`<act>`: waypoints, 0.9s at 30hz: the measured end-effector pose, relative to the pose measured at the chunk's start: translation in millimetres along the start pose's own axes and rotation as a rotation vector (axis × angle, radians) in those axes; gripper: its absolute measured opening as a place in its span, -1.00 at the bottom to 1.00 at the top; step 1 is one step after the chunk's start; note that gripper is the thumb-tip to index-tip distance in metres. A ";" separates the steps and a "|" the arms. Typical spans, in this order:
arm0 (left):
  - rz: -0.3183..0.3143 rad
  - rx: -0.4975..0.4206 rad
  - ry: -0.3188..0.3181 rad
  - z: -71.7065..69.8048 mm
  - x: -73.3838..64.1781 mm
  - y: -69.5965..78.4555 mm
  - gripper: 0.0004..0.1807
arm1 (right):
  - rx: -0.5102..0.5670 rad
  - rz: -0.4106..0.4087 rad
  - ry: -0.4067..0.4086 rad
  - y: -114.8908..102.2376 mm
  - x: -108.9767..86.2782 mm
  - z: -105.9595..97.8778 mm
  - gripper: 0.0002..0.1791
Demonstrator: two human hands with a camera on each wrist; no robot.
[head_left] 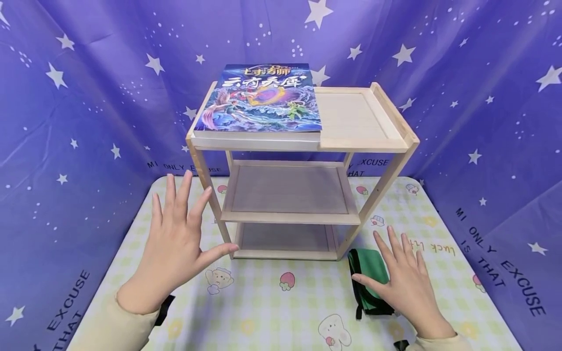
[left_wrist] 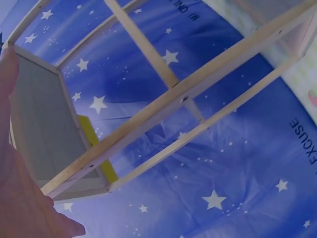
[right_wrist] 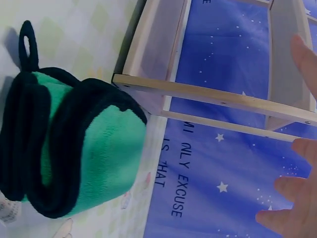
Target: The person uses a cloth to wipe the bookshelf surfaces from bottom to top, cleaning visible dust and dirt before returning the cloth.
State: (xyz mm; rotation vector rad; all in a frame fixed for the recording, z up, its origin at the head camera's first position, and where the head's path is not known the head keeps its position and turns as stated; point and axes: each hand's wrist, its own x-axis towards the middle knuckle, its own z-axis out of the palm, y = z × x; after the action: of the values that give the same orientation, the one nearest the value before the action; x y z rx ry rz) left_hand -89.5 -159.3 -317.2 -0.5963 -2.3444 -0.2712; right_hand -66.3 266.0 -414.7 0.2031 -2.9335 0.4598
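Note:
Both hands hold nothing, and their fingers are spread. My left hand (head_left: pixel 177 243) is raised in front of the left legs of a small wooden three-tier shelf (head_left: pixel 290 218). Over a folded green cloth (head_left: pixel 373 273) with black edging, my right hand (head_left: pixel 406 280) overlaps its right side in the head view. The right wrist view shows the cloth folded in layers, with a black hanging loop at one end. A book (head_left: pixel 263 105) with a colourful blue illustrated cover lies on the left part of the shelf's top tier.
The shelf's middle and bottom tiers are bare grey panels. Beneath stands a table with a pale green checked cover (head_left: pixel 263 312) printed with cartoon figures. A blue curtain (head_left: pixel 110 97) with white stars encloses the back and both sides.

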 end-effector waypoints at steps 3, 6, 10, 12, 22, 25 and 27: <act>0.010 -0.016 0.018 -3.5 6.9 -2.4 0.05 | 0.011 0.023 -0.018 1.0 -0.8 2.4 0.17; 0.017 -0.033 0.045 -6.9 13.4 -4.9 0.04 | 0.022 0.037 -0.020 2.3 -1.6 5.8 0.17; 0.019 -0.049 0.077 -11.8 23.4 -8.8 0.01 | 0.026 0.051 -0.012 4.7 -2.7 11.8 0.17; 0.015 -0.058 0.080 -14.6 28.7 -11.0 0.00 | 0.030 0.060 -0.013 6.2 -3.2 15.2 0.17; -0.042 -0.168 0.036 -29.4 52.3 -18.6 0.03 | 0.060 0.118 -0.052 15.4 -5.2 32.8 0.15; -0.067 -0.220 0.027 -31.7 60.2 -20.6 0.05 | 0.054 0.146 -0.095 17.4 -4.6 37.0 0.15; -0.092 -0.269 0.012 -33.2 65.9 -22.8 0.05 | 0.053 0.157 -0.115 18.6 -3.9 40.1 0.15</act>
State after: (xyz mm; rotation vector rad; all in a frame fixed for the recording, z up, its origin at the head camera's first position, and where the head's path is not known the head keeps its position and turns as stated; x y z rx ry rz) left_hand -124.5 -168.2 -249.0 -0.6118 -2.3442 -0.6376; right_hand -71.2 271.4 -458.5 0.0052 -3.0659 0.5672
